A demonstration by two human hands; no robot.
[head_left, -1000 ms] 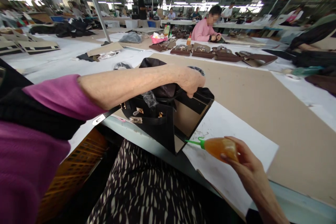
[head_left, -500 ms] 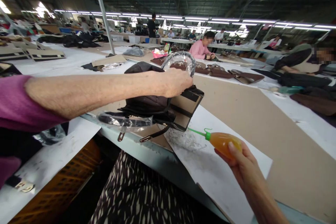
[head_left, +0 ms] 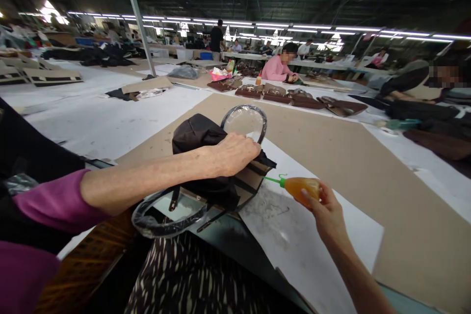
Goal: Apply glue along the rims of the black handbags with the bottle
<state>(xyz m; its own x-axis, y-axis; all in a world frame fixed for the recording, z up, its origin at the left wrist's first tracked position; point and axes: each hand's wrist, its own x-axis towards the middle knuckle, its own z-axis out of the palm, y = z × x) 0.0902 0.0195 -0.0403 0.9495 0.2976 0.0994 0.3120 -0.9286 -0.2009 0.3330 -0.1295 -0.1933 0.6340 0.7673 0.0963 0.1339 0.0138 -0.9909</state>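
A dark handbag, partly turned so that beige panels with black strips show at its right side, lies at the near edge of the table. My left hand reaches across it, fingers closed on its upper part; the fingertips are hidden. One plastic-wrapped handle stands up behind that hand. The other wrapped handle hangs over the table edge toward my lap. In my right hand is a squeeze bottle of amber liquid with a thin green nozzle. The nozzle's tip is at the bag's right edge; whether it touches, I cannot tell.
Under the bag's right side lies a smudged white sheet on beige board. Several brown bags are lined up farther back, near a person in pink. An orange-brown crate is below at left.
My left hand has come lower and nearer, tilting the bag with it. The near handle has swung down past the table edge. The bottle has shifted slightly left and up.
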